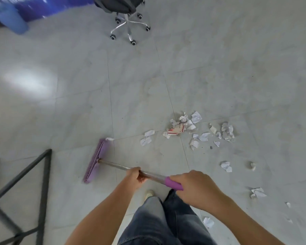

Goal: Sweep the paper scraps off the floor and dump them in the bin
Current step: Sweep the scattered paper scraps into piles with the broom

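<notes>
A purple broom [95, 160] rests its head on the grey tiled floor to my left, with one white scrap [109, 138] at its far tip. My left hand [135, 176] grips the metal shaft. My right hand [195, 187] grips the purple handle end. A pile of crumpled white paper scraps [193, 129], one printed in red, lies to the right of the broom head. Several loose scraps [226, 166] are scattered further right and near my legs. A blue bin [12, 19] stands at the far left, blurred.
A black office chair on a chrome wheeled base [129, 26] stands at the far middle. A dark metal frame of table legs [44, 174] is close on my left. My jeans and one shoe [148, 194] show below my hands.
</notes>
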Available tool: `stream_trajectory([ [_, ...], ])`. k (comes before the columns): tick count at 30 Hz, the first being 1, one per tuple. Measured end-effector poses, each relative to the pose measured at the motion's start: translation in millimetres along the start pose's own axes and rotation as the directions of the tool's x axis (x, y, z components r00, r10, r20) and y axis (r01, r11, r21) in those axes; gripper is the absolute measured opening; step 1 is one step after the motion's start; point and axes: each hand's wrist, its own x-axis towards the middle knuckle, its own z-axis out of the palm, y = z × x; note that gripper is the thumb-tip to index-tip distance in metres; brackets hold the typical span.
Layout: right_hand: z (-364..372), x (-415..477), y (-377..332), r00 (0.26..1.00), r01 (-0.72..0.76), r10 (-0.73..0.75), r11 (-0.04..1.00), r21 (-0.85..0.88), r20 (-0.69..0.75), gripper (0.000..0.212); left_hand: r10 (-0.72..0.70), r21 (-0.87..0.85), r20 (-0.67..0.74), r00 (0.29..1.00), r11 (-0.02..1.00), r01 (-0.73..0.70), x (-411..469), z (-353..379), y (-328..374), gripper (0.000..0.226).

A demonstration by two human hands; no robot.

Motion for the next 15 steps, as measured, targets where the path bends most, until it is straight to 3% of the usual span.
stream_trajectory([
  [2,3.9,15.9,-16.0,0.996,0.065,-0.061,0.996,-0.06,0.069,0.015,-0.039,-0.036,-0.012,0.999,0.999,0.038,8.7,-25.0,-3.8,0.018],
  [4,8.7,26.5,-26.8,0.989,0.099,-0.085,0.988,-0.115,0.12,0.02,-0.076,-0.082,-0.013,0.997,0.994,0.074,12.1,-43.2,-9.3,0.014],
  [8,7.9,32.3,-26.8,0.986,0.089,-0.061,0.98,-0.178,0.157,0.03,-0.127,-0.121,-0.015,0.992,0.985,0.124,8.8,-47.2,-18.8,0.028],
  [10,-5.2,26.6,-17.6,0.989,0.063,-0.029,0.971,-0.231,0.147,0.023,-0.136,-0.19,-0.007,0.991,0.973,0.132,-0.5,-28.7,-22.5,0.016],
  [15,-82.6,-10.7,11.1,0.994,-0.089,0.105,0.896,-0.435,0.015,0.039,-0.143,-0.388,0.284,0.948,0.887,0.25,-49.4,48.8,-26.9,0.013],
])
